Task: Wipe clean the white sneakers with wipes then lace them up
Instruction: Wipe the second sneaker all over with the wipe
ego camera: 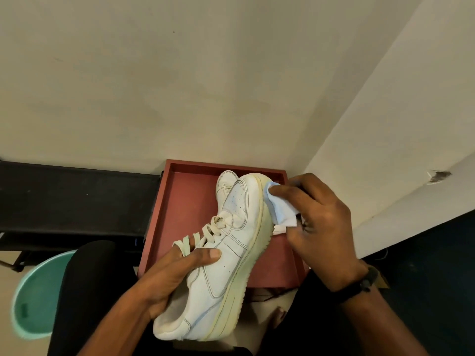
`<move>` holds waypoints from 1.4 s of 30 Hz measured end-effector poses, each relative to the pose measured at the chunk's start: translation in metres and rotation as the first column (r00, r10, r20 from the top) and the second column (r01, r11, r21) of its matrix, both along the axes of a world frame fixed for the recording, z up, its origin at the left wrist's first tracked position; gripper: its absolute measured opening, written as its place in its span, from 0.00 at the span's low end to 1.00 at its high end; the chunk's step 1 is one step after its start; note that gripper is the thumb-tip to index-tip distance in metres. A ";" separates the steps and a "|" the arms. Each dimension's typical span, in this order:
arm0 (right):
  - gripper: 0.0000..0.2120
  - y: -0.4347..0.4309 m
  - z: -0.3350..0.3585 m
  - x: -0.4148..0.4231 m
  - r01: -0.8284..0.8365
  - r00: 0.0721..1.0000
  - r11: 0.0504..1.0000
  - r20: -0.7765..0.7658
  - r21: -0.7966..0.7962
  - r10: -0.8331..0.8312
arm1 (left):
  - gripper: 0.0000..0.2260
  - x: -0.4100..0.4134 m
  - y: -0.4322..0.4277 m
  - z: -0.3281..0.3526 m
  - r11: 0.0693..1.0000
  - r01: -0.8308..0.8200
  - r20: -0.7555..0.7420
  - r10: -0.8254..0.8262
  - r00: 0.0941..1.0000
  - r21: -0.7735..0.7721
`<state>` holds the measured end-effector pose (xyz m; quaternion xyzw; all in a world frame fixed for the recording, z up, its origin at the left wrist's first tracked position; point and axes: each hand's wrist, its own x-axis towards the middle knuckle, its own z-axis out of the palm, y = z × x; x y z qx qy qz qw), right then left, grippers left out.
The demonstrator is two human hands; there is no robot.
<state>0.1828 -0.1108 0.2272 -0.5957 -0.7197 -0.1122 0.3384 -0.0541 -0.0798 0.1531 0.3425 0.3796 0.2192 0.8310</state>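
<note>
I hold a white sneaker (226, 255) tilted on its side over a red tray (180, 214), its yellowed sole facing right. My left hand (174, 276) grips it at the collar, thumb on the side panel, fingers inside. Loose cream laces (203, 235) hang from the eyelets. My right hand (318, 222) pinches a folded pale blue wipe (280, 206) and presses it against the sole edge near the toe. A second white sneaker (225, 183) lies in the tray behind, mostly hidden.
A teal plastic bin (38, 296) stands on the floor at lower left. A dark bench or shelf (72, 199) runs along the wall on the left. Walls close in behind and to the right. My dark-clad legs are below the shoe.
</note>
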 end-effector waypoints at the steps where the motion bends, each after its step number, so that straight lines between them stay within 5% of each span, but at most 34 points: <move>1: 0.10 -0.004 -0.003 -0.003 -0.022 1.000 1.000 0.020 -0.022 0.022 | 0.24 -0.001 0.001 -0.001 1.000 -0.008 -0.009 0.007 1.000 -0.007; 7: 0.15 -0.026 -0.017 -0.016 -0.137 0.983 0.981 0.106 -0.134 0.152 | 0.24 0.000 -0.001 -0.001 0.999 -0.038 -0.052 0.039 0.998 0.011; 12: 0.12 -0.005 0.004 -0.006 -0.035 0.998 0.998 -0.055 -0.044 0.032 | 0.18 0.008 -0.005 0.005 0.995 -0.022 -0.116 0.033 0.993 0.101; 18: 0.15 -0.010 -0.016 -0.020 0.027 0.999 0.994 -0.042 -0.106 -0.031 | 0.19 0.005 -0.005 0.000 0.993 -0.063 -0.095 0.072 0.993 0.100; 24: 0.16 -0.031 -0.034 -0.038 -0.082 0.996 0.983 0.007 -0.161 0.084 | 0.19 0.007 -0.001 -0.001 0.991 -0.117 -0.107 0.124 0.987 0.068; 31: 0.16 0.002 0.001 -0.011 0.034 0.993 0.999 -0.114 -0.014 -0.036 | 0.22 0.006 -0.001 -0.004 0.994 -0.080 -0.079 0.086 0.993 0.068; 37: 0.15 -0.020 -0.026 -0.027 -0.012 1.000 0.992 -0.031 -0.124 0.008 | 0.22 0.003 -0.001 -0.008 0.993 -0.091 -0.055 0.096 0.994 0.073; 42: 0.18 -0.026 -0.018 -0.024 -0.088 0.995 0.988 -0.065 -0.130 0.080 | 0.20 0.008 0.000 -0.006 0.964 -0.135 -0.064 0.154 0.986 0.230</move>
